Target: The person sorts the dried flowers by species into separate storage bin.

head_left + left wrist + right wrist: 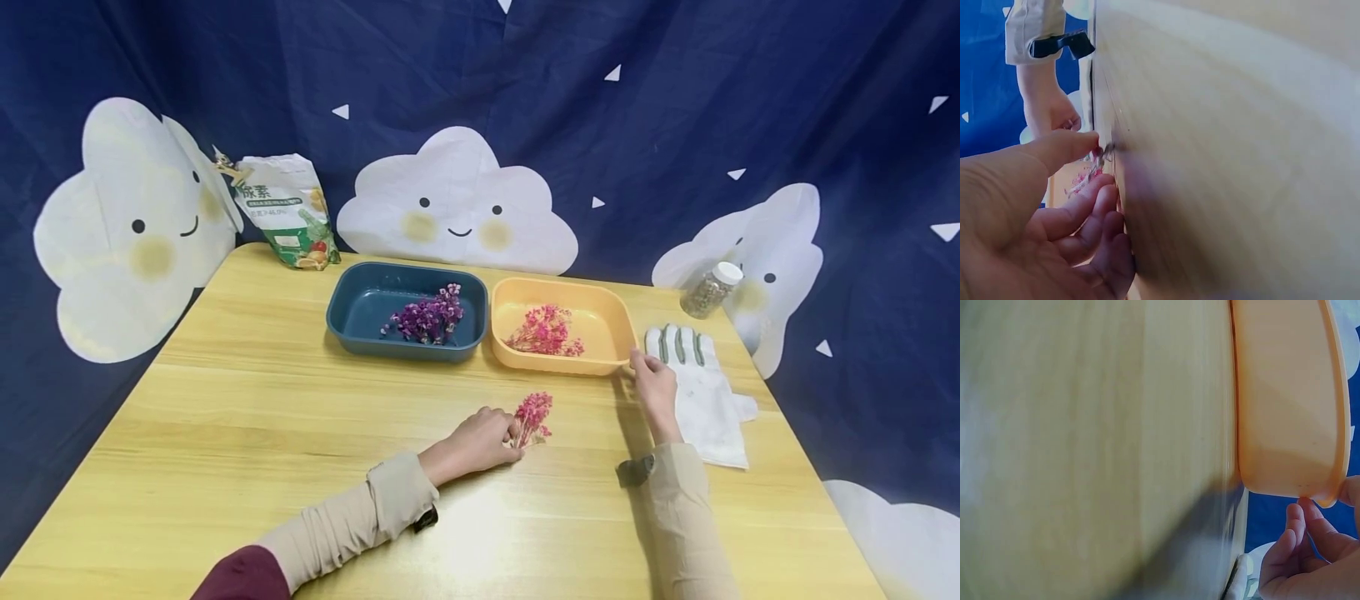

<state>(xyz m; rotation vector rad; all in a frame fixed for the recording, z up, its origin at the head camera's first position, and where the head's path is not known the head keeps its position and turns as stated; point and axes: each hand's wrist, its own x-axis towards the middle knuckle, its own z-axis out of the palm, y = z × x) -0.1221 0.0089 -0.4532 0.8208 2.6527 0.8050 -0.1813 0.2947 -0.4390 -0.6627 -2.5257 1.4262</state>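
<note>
Between thumb and fingers my left hand (483, 440) pinches the stems of a small bunch of pink dried flowers (533, 417), low over the table in front of the bins. The left wrist view shows the thin stems (1102, 156) between the fingertips. With thumb and fingers, my right hand (654, 387) grips the near right corner of the yellow bin's rim; the right wrist view shows this hand (1310, 550) at the bin's end. Inside the yellow bin (611, 321) lie more pink flowers (546, 332). A dark blue bin (360, 312) beside it holds purple flowers (431, 317).
A white work glove (705, 408) lies right of the yellow bin, close to my right hand. Behind it stands a clear jar (711, 290) with a white lid. A white and green bag (288, 212) stands at the table's back left. A blue curtain hangs behind.
</note>
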